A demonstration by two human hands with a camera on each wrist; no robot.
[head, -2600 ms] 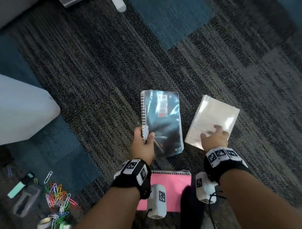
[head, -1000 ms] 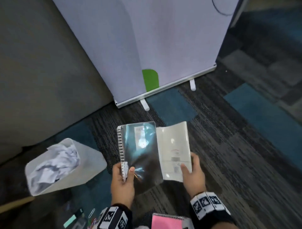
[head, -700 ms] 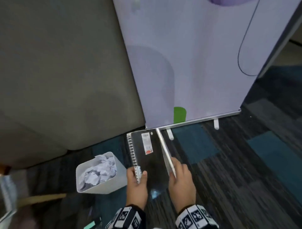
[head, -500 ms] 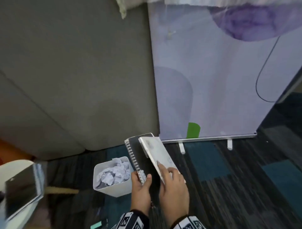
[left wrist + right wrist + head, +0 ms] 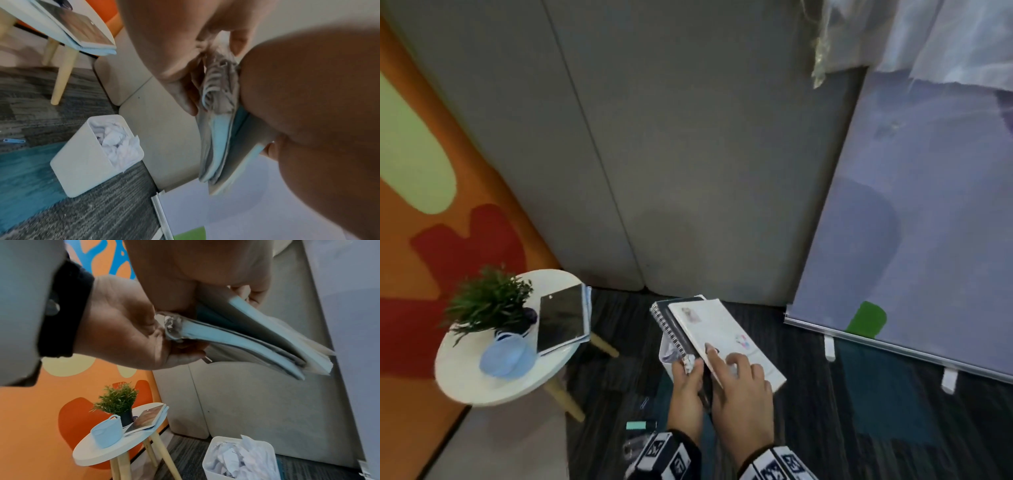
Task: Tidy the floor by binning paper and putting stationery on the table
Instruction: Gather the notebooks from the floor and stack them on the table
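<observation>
My left hand grips a black spiral notebook by its lower spine corner, thumb on top. A white notebook lies stacked on it, slanting to the right. My right hand holds it, fingers spread over the cover. In the right wrist view both notebooks fan out from the left hand, high above the floor. The round white table stands to the left and carries another dark notebook. The white bin holds crumpled paper and sits below the notebooks.
On the table are a potted plant and a small blue basket. A teal highlighter and a paper clip lie on the carpet near my wrists. A grey sofa fills the back, a banner stand the right.
Both notebooks came up off the carpet. The right hand laid the white one onto the black one. The view swung up and left, bringing the table into sight.
</observation>
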